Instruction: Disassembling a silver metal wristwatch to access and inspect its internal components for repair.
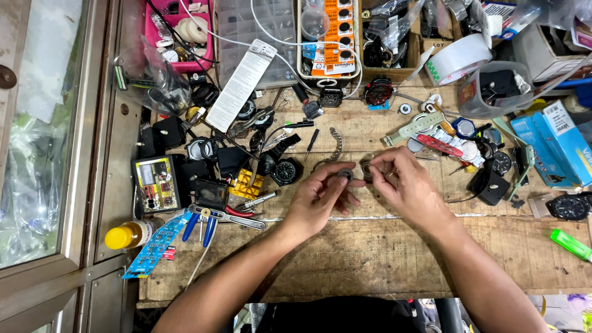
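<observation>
Small round watch part pinched in the fingertips of the left hand, just above the middle of the frame. Fingers closed tight on it, flat face up. Round, so no long side to speak of. Right hand just beside it, fingertips together on something tiny at the part's right edge; too small to tell what. Both hands touching or nearly touching at the tips, with the left nearer, since it has the part already. Both wrists low over the wooden table, arms coming up from the bottom of the frame and meeting like a letter V.

Just past the fingers, a metal watch band. To the left, a black watch, a yellow holder and blue-handled pliers. Far right, a green lighter.
</observation>
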